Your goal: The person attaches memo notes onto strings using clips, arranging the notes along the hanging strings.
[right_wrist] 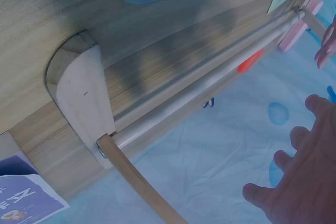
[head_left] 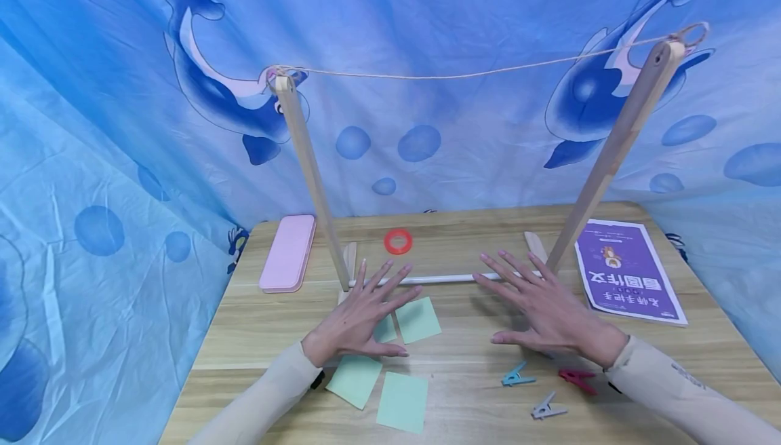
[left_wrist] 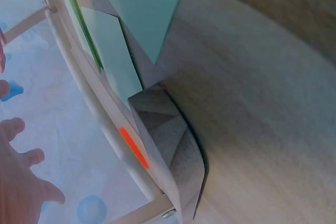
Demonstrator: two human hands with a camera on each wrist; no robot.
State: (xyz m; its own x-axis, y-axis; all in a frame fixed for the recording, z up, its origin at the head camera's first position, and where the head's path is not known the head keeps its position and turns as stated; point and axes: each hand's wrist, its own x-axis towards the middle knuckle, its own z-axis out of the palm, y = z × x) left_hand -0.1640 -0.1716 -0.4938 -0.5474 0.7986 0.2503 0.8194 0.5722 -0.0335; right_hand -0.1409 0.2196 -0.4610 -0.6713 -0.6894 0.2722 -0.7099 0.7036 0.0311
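Observation:
My left hand (head_left: 360, 316) is held over the table with straight, spread fingers, empty. It overlaps part of the light green paper squares (head_left: 417, 320), several of which lie around it. My right hand (head_left: 552, 313) spreads its fingers in the same way, palm down, holding nothing. Close to its wrist lie a blue clothespin (head_left: 517, 375), a magenta clothespin (head_left: 577, 380) and a grey clothespin (head_left: 548, 407). Beyond the fingertips stands a wooden frame, with a left post (head_left: 312, 167), a right post (head_left: 613, 146) and a white crossbar (head_left: 427, 279). Between the post tops runs a thin string (head_left: 451, 77).
A pink case (head_left: 289, 252) lies at the back left. Behind the crossbar is a red tape ring (head_left: 398, 251). The purple booklet (head_left: 628, 272) lies right of the right post. A blue dolphin-print curtain (head_left: 476, 180) hangs behind the wooden table (head_left: 464, 397).

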